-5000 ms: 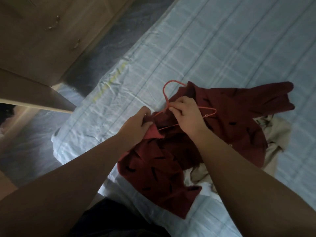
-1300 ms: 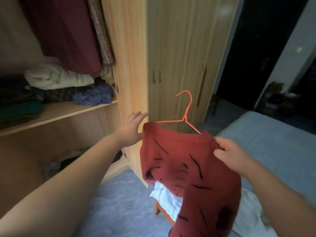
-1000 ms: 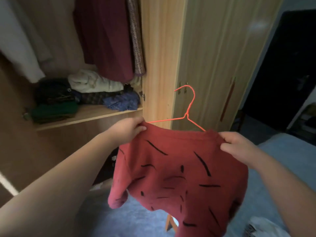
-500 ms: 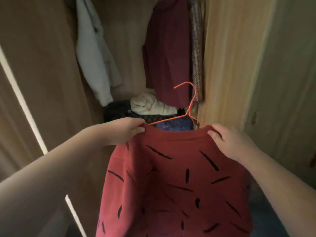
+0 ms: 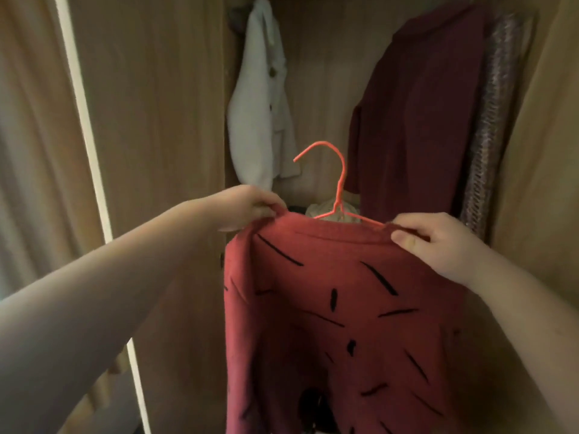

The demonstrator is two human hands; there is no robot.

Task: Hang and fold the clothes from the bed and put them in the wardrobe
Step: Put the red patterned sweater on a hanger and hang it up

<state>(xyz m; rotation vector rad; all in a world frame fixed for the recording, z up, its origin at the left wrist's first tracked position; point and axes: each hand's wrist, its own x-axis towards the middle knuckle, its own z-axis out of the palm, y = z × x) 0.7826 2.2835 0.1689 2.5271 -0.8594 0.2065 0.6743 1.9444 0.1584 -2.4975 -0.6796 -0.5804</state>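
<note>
The red top (image 5: 338, 308) was held up on the hanger (image 5: 340, 183), shoulder line running L–R, pinched at one end by the left hand (image 5: 247, 206) and at the other by the right hand (image 5: 438, 242). The hook stood upright betw. them, opening turned left. In the wardrobe (image 5: 156, 120) a white jacket (image 5: 260, 120) was hung at left and a dark red garment (image 5: 423, 104) at right, the gap straight behind the hook; the rail was not seen, prob. above, so a lift up & in was judged needed.
</note>
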